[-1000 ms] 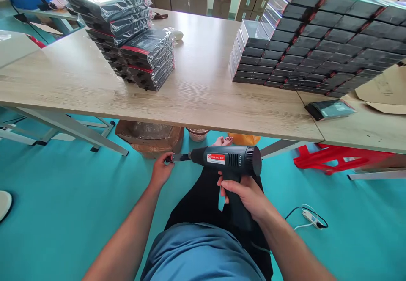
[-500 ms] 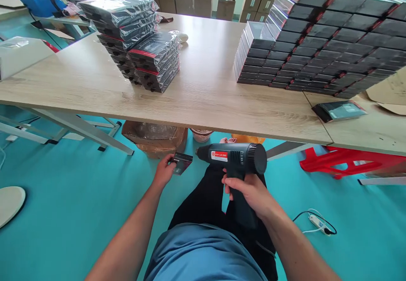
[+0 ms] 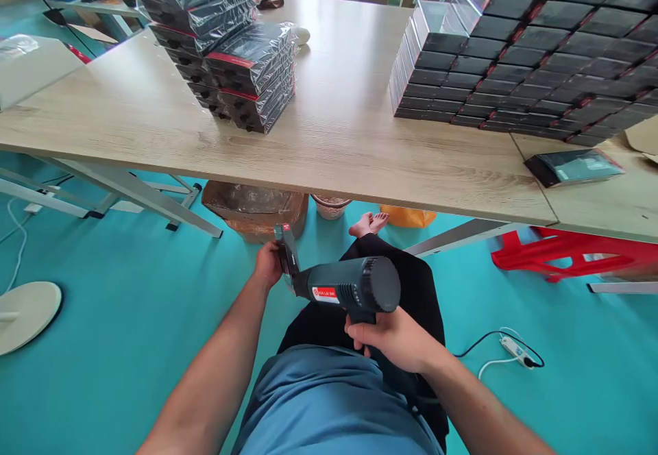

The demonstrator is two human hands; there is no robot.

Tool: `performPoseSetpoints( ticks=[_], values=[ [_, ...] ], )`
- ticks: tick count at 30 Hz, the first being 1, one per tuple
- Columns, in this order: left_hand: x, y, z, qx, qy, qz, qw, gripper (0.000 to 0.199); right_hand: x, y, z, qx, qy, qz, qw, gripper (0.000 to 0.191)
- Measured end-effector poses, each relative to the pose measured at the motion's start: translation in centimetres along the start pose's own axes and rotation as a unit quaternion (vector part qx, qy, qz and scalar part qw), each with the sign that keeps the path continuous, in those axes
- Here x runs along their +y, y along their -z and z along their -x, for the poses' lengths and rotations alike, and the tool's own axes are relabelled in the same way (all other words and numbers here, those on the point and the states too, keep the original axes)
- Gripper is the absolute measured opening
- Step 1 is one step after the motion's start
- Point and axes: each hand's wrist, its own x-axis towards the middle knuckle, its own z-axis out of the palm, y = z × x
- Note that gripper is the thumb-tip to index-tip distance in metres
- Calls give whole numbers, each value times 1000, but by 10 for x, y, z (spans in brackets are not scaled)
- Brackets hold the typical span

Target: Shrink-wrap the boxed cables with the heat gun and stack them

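Observation:
My left hand (image 3: 268, 264) grips a small dark box (image 3: 288, 253) by its left side, below the table's front edge. The box stands on a narrow side, tilted. My right hand (image 3: 393, 337) is wrapped round the handle of a dark green heat gun (image 3: 349, 285) with a red and white label. The gun's nozzle points left and is right by the lower end of the box; whether they touch I cannot tell.
The wooden table (image 3: 339, 146) bears film-wrapped packs (image 3: 251, 75) at left, a tall stack of dark boxes (image 3: 493, 64) at right and a single box (image 3: 573, 167). Beneath are a carton (image 3: 254, 212), a bin (image 3: 330, 207) and a red stool (image 3: 576, 253).
The heat gun has moved left and down, its nozzle now close to the box. My left hand has turned the box more upright. The view has shifted slightly downward.

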Motion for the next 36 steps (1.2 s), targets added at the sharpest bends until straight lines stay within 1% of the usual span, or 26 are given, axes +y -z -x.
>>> performPoseSetpoints(
  ticks=[2, 4, 5, 7, 9, 10, 12, 14, 16, 18, 19, 21, 22, 23, 24, 25, 28, 29, 30, 31, 33, 35, 36],
  values=[
    [2, 3, 2, -21, 9, 13, 1000, 41, 10, 0, 4, -7, -23, 19, 1000, 11],
    [4, 4, 6, -47, 32, 35, 998, 42, 19, 2, 7, -8, -35, 5, 999, 12],
    [4, 4, 9, -61, 48, 47, 996, 47, 23, 4, 8, -4, -36, -14, 999, 13],
    [3, 6, 17, -91, 80, 71, 990, 65, 30, 11, 6, 13, -32, -59, 998, 19],
    [-1, 8, 25, -126, 101, 89, 983, 83, 33, 20, -1, 44, -25, -104, 993, 27],
    [-4, 9, 28, -144, 106, 95, 979, 87, 33, 25, -6, 63, -23, -125, 990, 31],
    [-10, 10, 33, -181, 110, 98, 972, 84, 30, 33, -21, 99, -14, -157, 983, 32],
    [-17, 9, 35, -198, 115, 92, 969, 76, 22, 35, -40, 125, 4, -177, 976, 28],
    [-23, 8, 34, -191, 127, 85, 970, 68, 9, 33, -57, 125, 23, -182, 975, 25],
    [-26, 8, 31, -169, 158, 82, 969, 63, -6, 26, -64, 94, 31, -174, 980, 24],
    [-27, 9, 29, -154, 179, 86, 968, 60, -12, 22, -63, 60, 29, -156, 986, 24],
    [-24, 12, 26, -133, 206, 112, 963, 55, -21, 19, -54, -42, 14, -86, 995, 23],
    [-21, 14, 26, -133, 208, 133, 960, 55, -22, 19, -47, -92, 2, -39, 995, 21],
    [-18, 15, 26, -138, 202, 155, 957, 55, -22, 21, -40, -125, -5, 7, 992, 17],
    [-14, 16, 26, -148, 193, 176, 954, 57, -19, 25, -34, -126, -9, 42, 991, 13],
    [-11, 16, 27, -155, 185, 192, 951, 59, -16, 30, -30, -97, -7, 57, 994, 11],
    [-4, 13, 31, -146, 183, 214, 948, 65, -4, 44, -27, 64, 20, 18, 998, 15],
    [-3, 12, 32, -140, 187, 211, 949, 67, -2, 45, -27, 97, 27, -1, 995, 18],
    [-3, 10, 32, -134, 194, 198, 951, 68, -1, 44, -28, 107, 30, -14, 994, 21],
    [-4, 8, 32, -130, 207, 175, 954, 68, -2, 40, -28, 97, 28, -23, 995, 23],
    [-8, 5, 31, -119, 239, 104, 958, 60, -6, 27, -30, 48, 26, -42, 998, 24],
    [-10, 3, 30, -111, 255, 41, 960, 51, -14, 12, -35, 19, 49, -65, 996, 23],
    [-11, 3, 30, -113, 251, 25, 961, 49, -18, 7, -39, 26, 73, -72, 994, 23]
  ],
)
